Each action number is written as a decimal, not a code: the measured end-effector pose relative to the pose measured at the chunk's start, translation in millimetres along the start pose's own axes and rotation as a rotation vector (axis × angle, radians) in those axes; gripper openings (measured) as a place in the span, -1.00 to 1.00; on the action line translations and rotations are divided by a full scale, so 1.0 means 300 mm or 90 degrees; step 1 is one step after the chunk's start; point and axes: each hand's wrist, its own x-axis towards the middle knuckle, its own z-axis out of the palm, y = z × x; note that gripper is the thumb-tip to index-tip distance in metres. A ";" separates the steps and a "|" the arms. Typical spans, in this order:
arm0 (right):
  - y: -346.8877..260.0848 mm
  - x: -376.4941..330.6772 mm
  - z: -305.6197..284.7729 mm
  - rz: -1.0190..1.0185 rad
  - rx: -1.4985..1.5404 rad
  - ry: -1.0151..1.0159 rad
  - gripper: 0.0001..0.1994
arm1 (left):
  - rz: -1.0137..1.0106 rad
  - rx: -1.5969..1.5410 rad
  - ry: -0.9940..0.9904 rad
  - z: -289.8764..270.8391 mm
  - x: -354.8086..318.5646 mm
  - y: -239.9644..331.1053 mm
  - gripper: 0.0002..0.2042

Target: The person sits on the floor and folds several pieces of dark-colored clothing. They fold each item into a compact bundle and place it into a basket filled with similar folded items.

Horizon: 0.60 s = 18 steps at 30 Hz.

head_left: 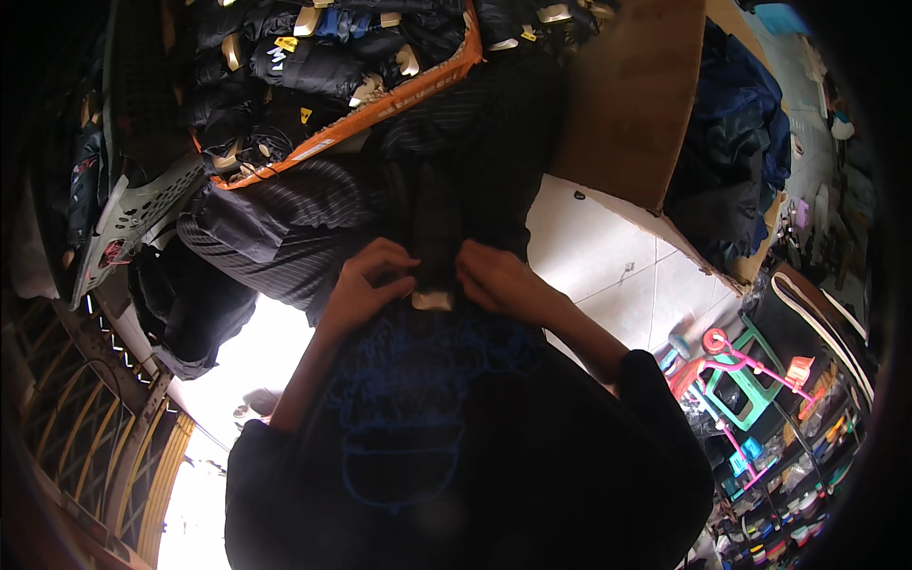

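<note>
In front of my chest stands a black cloth bundle, which looks like a folded umbrella (437, 223), with a pale beige end (432, 300) toward me. My left hand (369, 281) is at its left side, thumb and fingers bent together on the dark cloth. Against its right side, my right hand (496, 279) has its fingers curled in on the cloth. The dark fabric and deep shadow hide the fingertips and any strap between them.
Similar black bundles with beige ends and yellow tags fill an orange-rimmed crate (380, 106) ahead. A striped dark cloth (285, 214) lies below it. A cardboard box (627, 104) stands at right, a grey plastic basket (142, 214) at left, and a green stool (750, 375) at lower right.
</note>
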 end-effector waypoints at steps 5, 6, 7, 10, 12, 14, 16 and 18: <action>-0.014 -0.027 -0.011 -0.044 0.018 -0.048 -0.88 | 0.072 0.123 -0.017 0.004 -0.023 0.009 -0.79; -0.019 -0.030 -0.016 -0.053 0.018 -0.055 -0.89 | 0.083 0.132 -0.027 0.003 -0.024 0.009 -0.81; -0.024 -0.032 -0.021 -0.063 0.018 -0.063 -0.90 | 0.095 0.141 -0.036 0.000 -0.027 0.009 -0.82; -0.037 -0.031 -0.027 -0.047 0.066 -0.068 -0.92 | 0.123 0.082 -0.024 0.002 -0.027 -0.014 -0.84; -0.010 -0.004 -0.039 0.007 0.141 -0.047 -0.92 | 0.087 0.028 -0.001 -0.002 -0.024 -0.028 -0.85; 0.017 0.034 -0.054 0.043 0.194 0.001 -0.93 | 0.003 -0.009 0.034 -0.026 -0.001 -0.040 -0.83; 0.035 0.072 -0.068 0.058 0.224 0.077 -0.93 | -0.051 -0.175 0.060 -0.015 0.025 -0.058 -0.72; 0.058 0.090 -0.089 0.093 0.261 0.065 -0.88 | -0.096 -0.254 0.050 -0.005 0.047 -0.031 -0.67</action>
